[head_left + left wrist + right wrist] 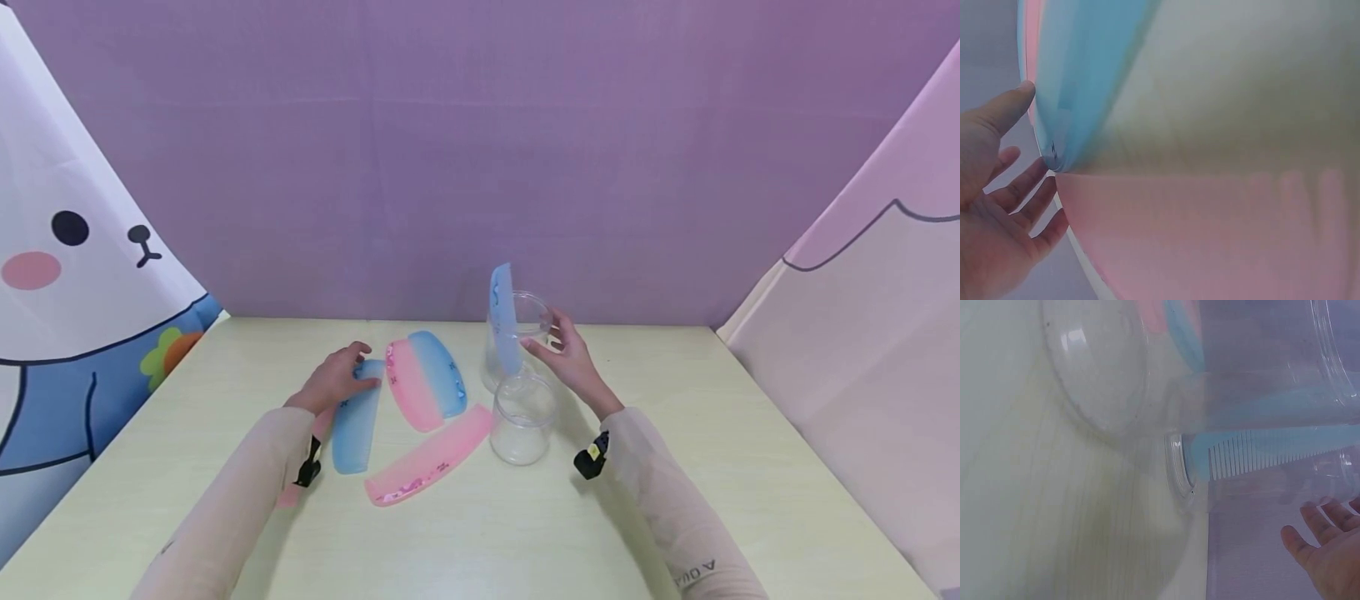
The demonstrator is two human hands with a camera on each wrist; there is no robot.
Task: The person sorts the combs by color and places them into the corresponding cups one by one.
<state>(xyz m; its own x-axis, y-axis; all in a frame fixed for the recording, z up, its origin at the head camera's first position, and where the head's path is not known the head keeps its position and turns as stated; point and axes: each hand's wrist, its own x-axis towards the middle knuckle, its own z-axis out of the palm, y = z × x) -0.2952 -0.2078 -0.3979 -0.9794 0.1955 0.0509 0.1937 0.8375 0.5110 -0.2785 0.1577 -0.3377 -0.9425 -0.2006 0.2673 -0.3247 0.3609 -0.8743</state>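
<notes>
Purple backdrop [480, 158] behind the pale table [450, 550], cartoon-printed cloth [90, 292] at left

The head view looks forward and down across the table [675, 383], while both wrist views, turned sideways, look from close by, the left at combs [356, 429], the right at jars [522, 442], which the head view shares.

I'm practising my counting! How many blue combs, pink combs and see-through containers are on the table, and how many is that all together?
Blue combs: 3
Pink combs: 3 (one is partly hidden)
See-through containers: 2
Total: 8
</notes>
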